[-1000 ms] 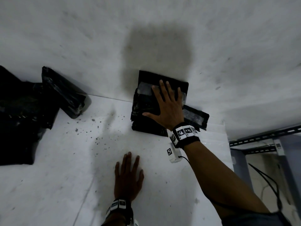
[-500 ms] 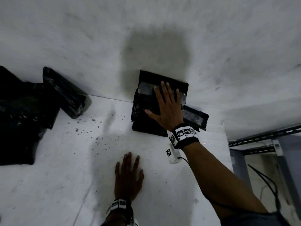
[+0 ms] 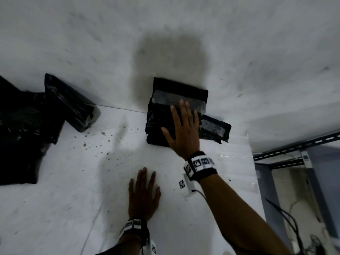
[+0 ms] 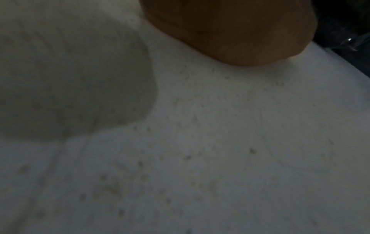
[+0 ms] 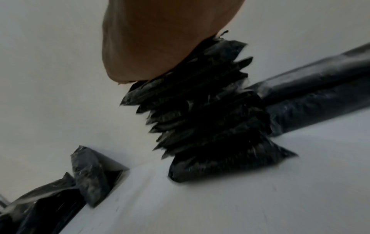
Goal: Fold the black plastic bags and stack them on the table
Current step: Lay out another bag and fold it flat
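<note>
A stack of folded black plastic bags [image 3: 158,124] stands against the white wall at the back of the white table [image 3: 73,199]. My right hand [image 3: 182,131] lies flat on top of the stack with its fingers straight and spread. In the right wrist view the palm [image 5: 160,39] presses on the stack of bags [image 5: 202,110], whose many folded edges show. My left hand [image 3: 143,194] rests flat on the table in front of the stack, fingers straight. A pile of loose black bags [image 3: 20,129] lies at the far left.
A folded black bundle [image 3: 71,102] leans on the loose pile at the left. Another black bundle [image 3: 215,129] lies behind the stack to its right. Dark crumbs [image 3: 108,142] dot the table. A metal shelf frame [image 3: 294,150] stands past the table's right edge.
My right hand has slid slightly back toward me over the top of the stack. The left hand and the bags have stayed where they were.
</note>
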